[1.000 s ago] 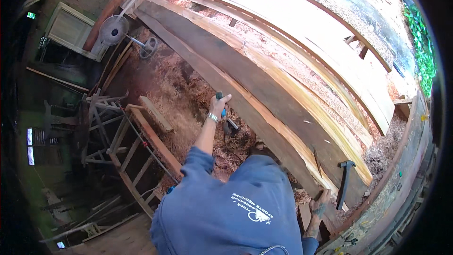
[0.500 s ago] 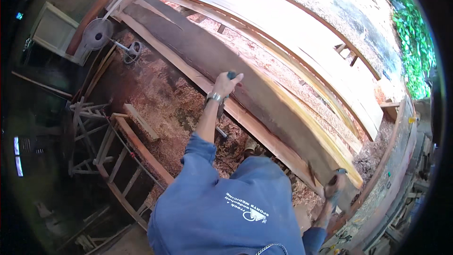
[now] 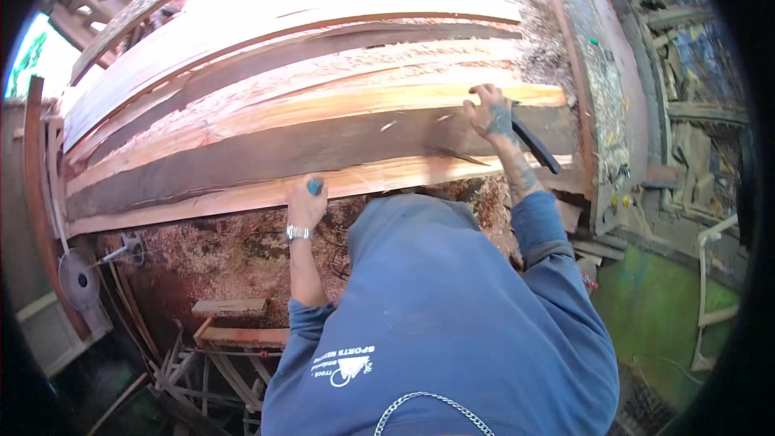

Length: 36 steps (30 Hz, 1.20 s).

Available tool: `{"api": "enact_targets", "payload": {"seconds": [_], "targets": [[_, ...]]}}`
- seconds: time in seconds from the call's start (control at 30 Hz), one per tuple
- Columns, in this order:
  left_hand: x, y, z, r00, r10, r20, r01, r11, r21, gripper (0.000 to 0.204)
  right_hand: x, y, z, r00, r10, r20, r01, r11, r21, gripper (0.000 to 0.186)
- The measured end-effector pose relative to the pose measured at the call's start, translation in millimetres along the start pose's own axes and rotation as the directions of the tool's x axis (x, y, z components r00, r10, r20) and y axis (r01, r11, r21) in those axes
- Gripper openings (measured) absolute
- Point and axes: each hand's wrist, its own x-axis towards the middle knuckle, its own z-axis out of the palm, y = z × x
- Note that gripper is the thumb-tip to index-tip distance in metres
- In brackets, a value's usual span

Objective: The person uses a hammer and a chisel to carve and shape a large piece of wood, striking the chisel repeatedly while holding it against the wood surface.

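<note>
My left hand, with a metal watch at the wrist, is closed around a teal-ended handle at the near edge of a long plank. What lies below the fist is hidden. My right hand is over the plank's right part, its fingers curled. From it a black bar-shaped tool slants down along the outer wrist; its grip is partly hidden. The plank has a dark, rough middle band and paler wood along both sides. A dark split-like mark runs between my hands, with blurred pale flecks beside it.
More boards lie beyond the plank in bright light. Wood shavings cover the ground on my near side. A fan stands at the left, close to a wooden frame. A raised wooden edge runs along the right.
The view has turned, so the plank now runs nearly level across it. My right hand has moved in along the plank from its right end, and the black tool shows more clearly.
</note>
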Motion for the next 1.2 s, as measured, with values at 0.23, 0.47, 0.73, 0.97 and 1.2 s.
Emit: {"api": "enact_targets", "payload": {"seconds": [0.23, 0.47, 0.73, 0.97, 1.2], "targets": [[-39, 15, 12, 0.989, 0.144, -0.034, -0.142, 0.988, 0.063, 0.015, -120, 144, 26, 0.912, 0.359, -0.196, -0.391, 0.907, -0.156, 0.047], [-9, 110, 45, 0.977, 0.215, -0.004, -0.206, 0.932, -0.298, 0.021, -109, 189, 22, 0.973, 0.218, -0.073, -0.223, 0.973, -0.061, 0.050], [11, 292, 213, 0.958, 0.285, -0.034, -0.195, 0.556, -0.808, 0.030, -100, 222, 13, 0.995, 0.091, -0.049, -0.082, 0.982, 0.170, 0.028], [-19, 403, 302, 0.912, 0.411, -0.006, -0.290, 0.632, -0.719, 0.025, -64, 272, 11, 0.880, 0.441, 0.174, -0.354, 0.367, 0.860, 0.028], [1, 433, 347, 0.924, 0.381, 0.033, -0.197, 0.547, -0.814, 0.022, -191, 369, -68, 0.793, 0.598, -0.118, -0.209, 0.448, 0.869, 0.031]]}}
